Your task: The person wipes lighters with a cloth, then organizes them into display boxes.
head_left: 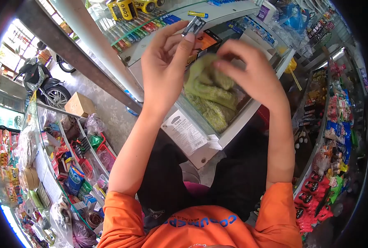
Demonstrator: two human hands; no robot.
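Observation:
Between the thumb and fingers of my left hand [167, 58] is a small dark and silver object [194, 26], held up over the glass counter. My right hand [250, 68] is at the upper edge of a crumpled green cloth [217, 97], its fingers blurred and curled; whether they grip the cloth is unclear. The cloth lies in an open glass-sided compartment [198, 118]. Beyond my left hand, an orange and black package [208, 41] lies partly hidden. A yellow battery [198, 14] rests on the counter behind.
A white printed card [185, 133] lies beside the compartment. Large yellow batteries [124, 9] and rows of pens [140, 31] are at the top. Snack packets [316, 194] line the right; packed shelves [74, 165] fill the left. A motorbike [43, 82] and cardboard box [80, 105] stand beyond.

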